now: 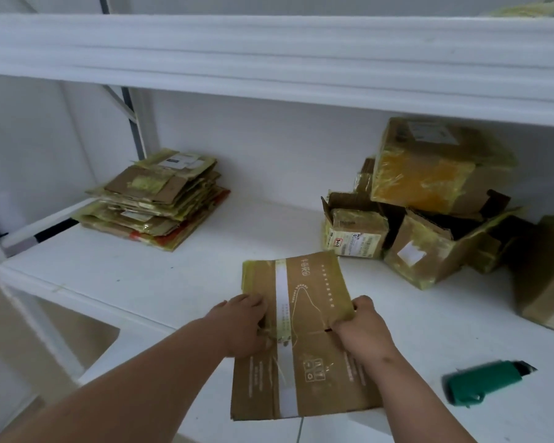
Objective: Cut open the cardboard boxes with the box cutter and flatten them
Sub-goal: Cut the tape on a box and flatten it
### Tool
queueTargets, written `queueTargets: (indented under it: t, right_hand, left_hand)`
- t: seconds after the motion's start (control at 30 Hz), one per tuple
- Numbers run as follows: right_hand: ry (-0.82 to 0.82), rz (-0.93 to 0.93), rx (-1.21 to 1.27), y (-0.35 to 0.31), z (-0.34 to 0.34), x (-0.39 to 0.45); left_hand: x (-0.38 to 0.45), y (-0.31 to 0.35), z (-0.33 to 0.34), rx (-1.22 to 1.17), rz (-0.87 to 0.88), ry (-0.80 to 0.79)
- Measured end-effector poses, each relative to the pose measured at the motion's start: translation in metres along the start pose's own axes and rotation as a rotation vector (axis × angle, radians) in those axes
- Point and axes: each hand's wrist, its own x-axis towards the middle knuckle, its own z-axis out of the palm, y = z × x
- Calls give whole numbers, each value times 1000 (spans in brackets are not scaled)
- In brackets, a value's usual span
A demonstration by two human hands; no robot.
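Left hand (242, 327) palm-down on the flattened cardboard box (301, 340), fingers curled over its left-centre by the white tape strip (283, 314); it looks like it's pinching a bit of loose tape there, blurry, can't tell for sure. Right hand (362, 327) grips the box's right edge, thumb on top, fingers wrapped under the rim. Both forearms bare, reaching in from near-left and near-centre.

Flattened box: brown corrugated card, thin white line-art and print, glossy yellowish tape along its far edge, lying flat on the white shelf (141, 282), near end hanging over the front edge.

Box cutter (486, 382): green plastic body, dark tip pointing right, lying on the shelf near-right, apart from both hands.

Far left: stack of flattened boxes (154, 199), brown card with crinkly yellow tape and white labels, edges uneven. Far right: pile of uncut boxes (429, 199), tape-wrapped, some flaps open, one tilted on top of the rest, shipping labels showing. Another brown box (547, 279) at the right edge, cropped. Upper white shelf (269, 59) spans overhead.
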Motion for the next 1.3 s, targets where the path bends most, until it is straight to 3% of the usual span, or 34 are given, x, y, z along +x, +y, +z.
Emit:
queueTargets:
  t: [0.27,0.37,0.47,0.57,0.67,0.93,1.13,1.3]
  right_hand:
    - [3,-169,284,-15,4,-15]
    - [19,-178,501,-28,12,-18]
    - [1,-181,654,-42,26,-18]
    - [-9,-214,669,-56,45,-20]
    - [-26,-258,629,-73,66,-25]
    - [-74,-295,535,-134,134,-28]
    - [-21,-278,516,-167,171,-33]
    - [73,-370,496,-197,179,-18]
  left_hand:
    - [-36,-4,-1,-256,-251,224]
    - [-53,-13,-3,-607,-394,296]
    - [-69,-27,-1,-979,-404,288]
    - [-86,-45,1,-1147,-411,329]
    - [-97,-65,-5,-1090,-465,436]
    - [-106,-147,-20,-453,-429,602]
    - [-101,-201,-28,-448,-361,725]
    - [-87,-228,-45,-495,-334,845]
